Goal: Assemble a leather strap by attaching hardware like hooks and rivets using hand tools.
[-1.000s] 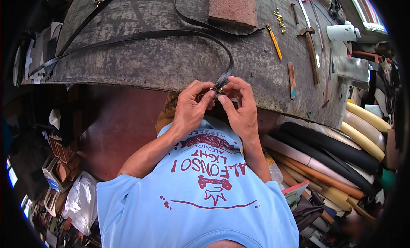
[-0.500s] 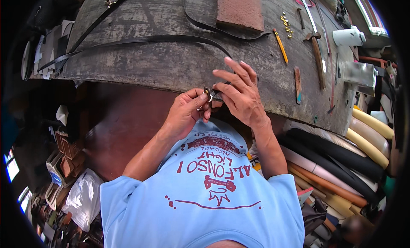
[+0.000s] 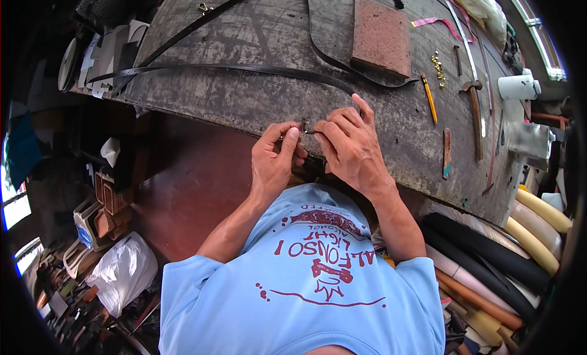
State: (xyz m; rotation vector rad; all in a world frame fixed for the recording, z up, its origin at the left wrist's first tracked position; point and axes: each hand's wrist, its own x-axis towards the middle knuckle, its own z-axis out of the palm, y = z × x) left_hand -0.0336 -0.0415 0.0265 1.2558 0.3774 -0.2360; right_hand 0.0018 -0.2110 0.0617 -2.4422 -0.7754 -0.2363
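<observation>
At the near edge of the workbench my two hands meet over a small shiny metal fitting (image 3: 305, 129), perhaps a buckle or hook. Thumb and fingers of my left hand (image 3: 273, 159) pinch it from the left, and they cover part of it. My right hand (image 3: 358, 148) has its fingers curled round a narrow black leather strap, whose end reaches the fitting. The strap (image 3: 232, 68) runs from behind my right fingers across the bench to the left. Whether the strap end passes through the fitting is too small to tell.
On the dark wooden bench (image 3: 214, 104) lie a reddish stone block (image 3: 382, 37), a pencil (image 3: 430, 99), a hammer (image 3: 475, 119), small brass-coloured pieces (image 3: 438, 70), a flat tool (image 3: 447, 153) and several metal clasps (image 3: 205, 9). Rolled materials (image 3: 489, 251) lie at the lower right.
The fingers of my right hand, spread before, have curled in closer to the fitting. Both hands are now over the bench edge. The whole view has shifted, with the bench lower and further right.
</observation>
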